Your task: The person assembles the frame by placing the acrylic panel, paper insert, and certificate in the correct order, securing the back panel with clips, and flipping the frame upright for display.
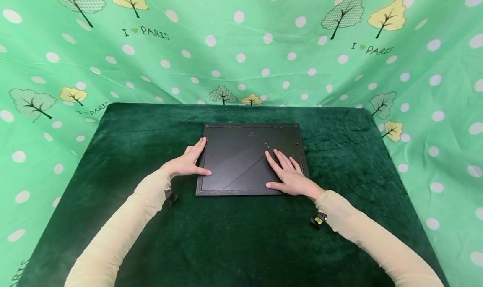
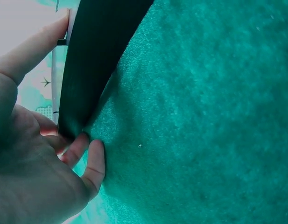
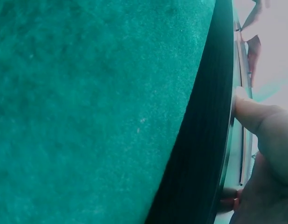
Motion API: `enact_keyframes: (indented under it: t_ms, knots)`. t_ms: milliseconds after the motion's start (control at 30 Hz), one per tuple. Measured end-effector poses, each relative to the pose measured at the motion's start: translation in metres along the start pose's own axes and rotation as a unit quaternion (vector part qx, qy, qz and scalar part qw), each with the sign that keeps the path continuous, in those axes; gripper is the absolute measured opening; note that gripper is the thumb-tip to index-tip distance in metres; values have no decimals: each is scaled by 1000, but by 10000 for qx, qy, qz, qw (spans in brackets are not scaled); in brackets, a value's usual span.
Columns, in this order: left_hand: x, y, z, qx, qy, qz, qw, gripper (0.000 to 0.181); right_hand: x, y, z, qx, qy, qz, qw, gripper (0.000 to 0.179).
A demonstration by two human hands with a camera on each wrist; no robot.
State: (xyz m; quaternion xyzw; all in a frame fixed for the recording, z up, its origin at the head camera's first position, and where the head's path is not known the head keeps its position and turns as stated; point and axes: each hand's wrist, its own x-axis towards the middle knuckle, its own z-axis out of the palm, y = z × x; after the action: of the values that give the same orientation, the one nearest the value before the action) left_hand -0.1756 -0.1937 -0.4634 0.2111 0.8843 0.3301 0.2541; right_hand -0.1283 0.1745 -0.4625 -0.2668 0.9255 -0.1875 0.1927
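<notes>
A black picture frame (image 1: 230, 157) lies back side up, its dark backing panel showing a thin diagonal line and small metal tabs along the border. My left hand (image 1: 187, 163) grips the frame's left edge, thumb over the top and fingers along the outer side; in the left wrist view the fingertips (image 2: 96, 156) reach down to the cloth. Spread out over the panel's right part, my right hand (image 1: 289, 178) rests with fingers extended. Its thumb (image 3: 249, 109) touches near the front edge in the right wrist view.
Dark green velvety cloth (image 1: 241, 236) covers the table under the frame. A light green curtain (image 1: 241, 39) with white dots and printed trees hangs behind and at both sides. Small black devices are strapped at the left wrist (image 1: 171, 198) and right wrist (image 1: 318, 220).
</notes>
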Motion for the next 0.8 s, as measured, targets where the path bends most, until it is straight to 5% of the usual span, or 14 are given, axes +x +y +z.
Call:
enact_keyframes:
  t_ms: [800]
  knots:
    - [0,-5,0,-108,-31,-37,9999,115,-1,6,6,49,398,-242,9989,85]
